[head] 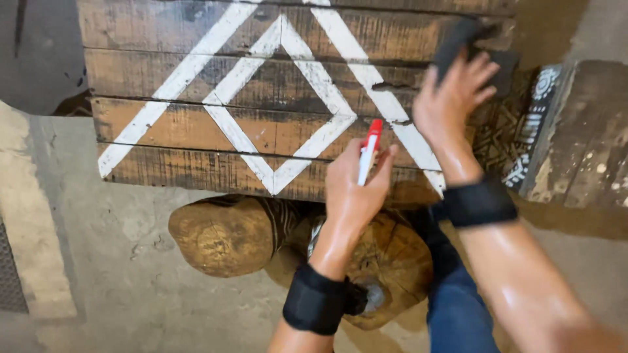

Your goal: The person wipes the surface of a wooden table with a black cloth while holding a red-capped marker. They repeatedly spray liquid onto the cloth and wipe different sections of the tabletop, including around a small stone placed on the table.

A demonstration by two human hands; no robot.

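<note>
Left hand pinches red-capped white marker; right hand grips blurred dark block against white-striped wooden plank panel, panel's top edge cropped.

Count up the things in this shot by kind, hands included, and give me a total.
Hands: 2, left hand and right hand
Marker: 1
Black wristbands: 2
Painted wooden board: 1
Log stumps: 2
Dark block: 1
Total: 9

Concrete floor, two cut log stumps on it, painted plank board resting atop them
</note>
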